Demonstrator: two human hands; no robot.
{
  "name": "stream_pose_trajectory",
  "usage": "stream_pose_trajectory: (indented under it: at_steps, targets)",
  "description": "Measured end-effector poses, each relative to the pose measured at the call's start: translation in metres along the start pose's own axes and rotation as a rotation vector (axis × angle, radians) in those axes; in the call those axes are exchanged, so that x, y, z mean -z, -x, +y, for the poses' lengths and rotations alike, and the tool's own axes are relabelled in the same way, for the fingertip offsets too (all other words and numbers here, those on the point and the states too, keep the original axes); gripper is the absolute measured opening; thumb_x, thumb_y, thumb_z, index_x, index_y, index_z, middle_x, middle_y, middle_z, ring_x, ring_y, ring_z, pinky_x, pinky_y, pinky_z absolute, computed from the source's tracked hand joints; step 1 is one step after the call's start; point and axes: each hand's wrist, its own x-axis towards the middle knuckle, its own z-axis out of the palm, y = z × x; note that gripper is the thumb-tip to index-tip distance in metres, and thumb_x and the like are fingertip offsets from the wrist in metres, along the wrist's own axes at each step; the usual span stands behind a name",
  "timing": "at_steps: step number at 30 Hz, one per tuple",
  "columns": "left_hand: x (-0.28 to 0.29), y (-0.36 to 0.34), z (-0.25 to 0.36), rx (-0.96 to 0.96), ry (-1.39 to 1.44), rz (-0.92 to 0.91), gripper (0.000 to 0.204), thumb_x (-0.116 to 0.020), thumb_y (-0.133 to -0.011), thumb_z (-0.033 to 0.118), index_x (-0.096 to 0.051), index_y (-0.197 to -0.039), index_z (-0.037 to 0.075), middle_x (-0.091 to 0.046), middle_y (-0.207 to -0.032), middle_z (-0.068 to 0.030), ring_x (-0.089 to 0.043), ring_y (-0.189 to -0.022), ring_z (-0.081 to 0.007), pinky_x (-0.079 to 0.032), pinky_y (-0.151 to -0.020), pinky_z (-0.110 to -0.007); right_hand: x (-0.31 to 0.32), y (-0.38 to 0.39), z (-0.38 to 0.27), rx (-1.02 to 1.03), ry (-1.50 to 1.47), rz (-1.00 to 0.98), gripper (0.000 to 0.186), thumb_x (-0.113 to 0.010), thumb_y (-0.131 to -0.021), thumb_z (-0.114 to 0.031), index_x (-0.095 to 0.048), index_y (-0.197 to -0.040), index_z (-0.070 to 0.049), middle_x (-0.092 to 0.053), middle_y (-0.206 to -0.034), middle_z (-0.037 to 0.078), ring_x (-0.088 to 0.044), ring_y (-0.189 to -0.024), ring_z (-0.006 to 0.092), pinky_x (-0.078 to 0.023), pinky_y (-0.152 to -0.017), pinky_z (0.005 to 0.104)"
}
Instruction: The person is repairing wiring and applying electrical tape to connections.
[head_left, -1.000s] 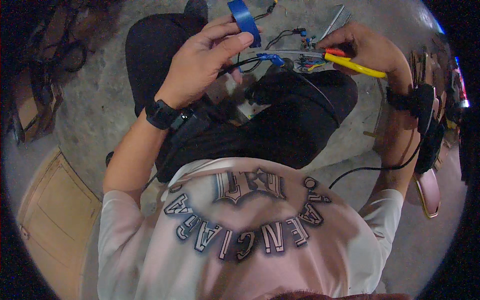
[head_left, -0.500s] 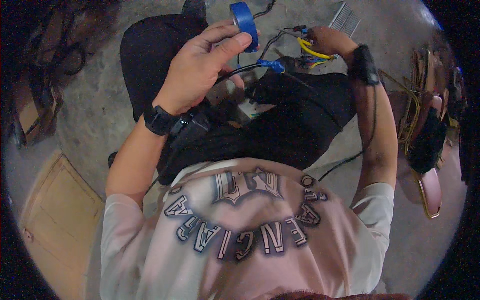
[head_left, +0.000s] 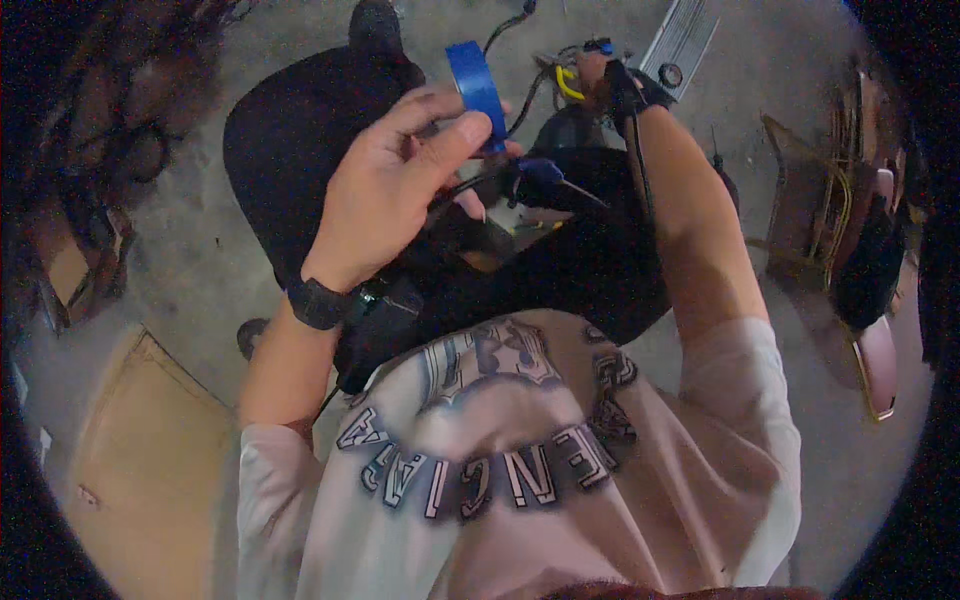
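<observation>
My left hand (head_left: 395, 185) is raised over my lap and pinches a roll of blue tape (head_left: 477, 88) between thumb and fingers. A black cable with a blue taped end (head_left: 540, 175) runs under its fingers. My right hand (head_left: 598, 72) is stretched far forward, mostly hidden behind its wrist strap (head_left: 632, 92). It reaches into a bundle of yellow and blue wires (head_left: 570, 82) on the concrete floor. Whether it grips them cannot be made out.
A ribbed metal part (head_left: 680, 40) lies on the floor (head_left: 190, 230) beyond the wires. A tan cardboard piece (head_left: 150, 450) is at lower left. Dark cables and clutter (head_left: 90, 150) fill the left edge; a tool bag with wires (head_left: 850, 250) sits at right.
My right hand has moved forward and away from my lap toward the wires on the floor. The yellow-handled tool it held a second ago is out of sight. My left hand keeps the tape roll.
</observation>
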Motion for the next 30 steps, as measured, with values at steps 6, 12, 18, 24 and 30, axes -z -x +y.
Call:
stream_pose_trajectory:
  at_steps: [6, 12, 18, 24, 30]
  targets:
    - [0.004, 0.01, -0.013, 0.003, 0.003, 0.086, 0.031, -0.059, -0.098, 0.019, -0.06, -0.119, -0.003, -0.058, -0.123, -0.0106, -0.067, -0.101, -0.0201, -0.055, -0.06, -0.026, -0.026, -0.013, -0.01, 0.055, 0.07, 0.014, 0.034, -0.061, -0.086, -0.023, -0.057, -0.114, -0.005, -0.068, -0.099, 0.019, -0.067, -0.092, 0.0329, -0.053, -0.076, 0.0457]
    - [0.006, 0.011, -0.006, 0.026, 0.12, 0.1, 0.03, -0.059, -0.097, 0.016, -0.059, -0.119, -0.004, -0.055, -0.127, -0.0113, -0.066, -0.107, -0.0242, -0.053, -0.058, -0.026, -0.073, -0.032, 0.023, 0.017, 0.365, -0.024, 0.03, -0.059, -0.089, -0.023, -0.059, -0.112, -0.005, -0.068, -0.097, 0.02, -0.068, -0.091, 0.0364, -0.055, -0.075, 0.0493]
    - [0.027, -0.017, -0.022, -0.009, 0.116, -0.017, 0.032, -0.059, -0.098, 0.016, -0.057, -0.122, -0.005, -0.053, -0.128, -0.0117, -0.067, -0.104, -0.0251, -0.052, -0.055, -0.025, -0.069, -0.036, 0.063, -0.034, -0.211, 0.089, 0.03, -0.062, -0.086, -0.029, -0.069, -0.106, -0.008, -0.07, -0.105, 0.012, -0.065, -0.101, 0.0289, -0.051, -0.089, 0.0407]
    - [0.034, -0.008, -0.025, -0.02, 0.1, 0.135, 0.033, -0.057, -0.099, 0.02, -0.056, -0.123, -0.003, -0.06, -0.119, -0.0106, -0.068, -0.101, -0.0228, -0.053, -0.057, -0.024, 0.112, -0.03, -0.133, 0.201, -0.341, -0.22, 0.034, -0.064, -0.09, -0.036, -0.071, -0.099, -0.004, -0.071, -0.088, 0.011, -0.07, -0.079, 0.0225, -0.056, -0.071, 0.0396]
    - [0.043, -0.019, -0.041, -0.093, 0.062, 0.16, 0.035, -0.052, -0.101, 0.026, -0.057, -0.123, -0.001, -0.066, -0.112, -0.011, -0.066, -0.087, -0.0144, -0.054, -0.06, -0.026, 0.192, 0.097, -0.213, 0.301, -0.845, -0.223, 0.048, -0.069, -0.087, -0.044, -0.07, -0.106, 0.0, -0.071, -0.091, 0.01, -0.069, -0.084, 0.021, -0.055, -0.075, 0.034]
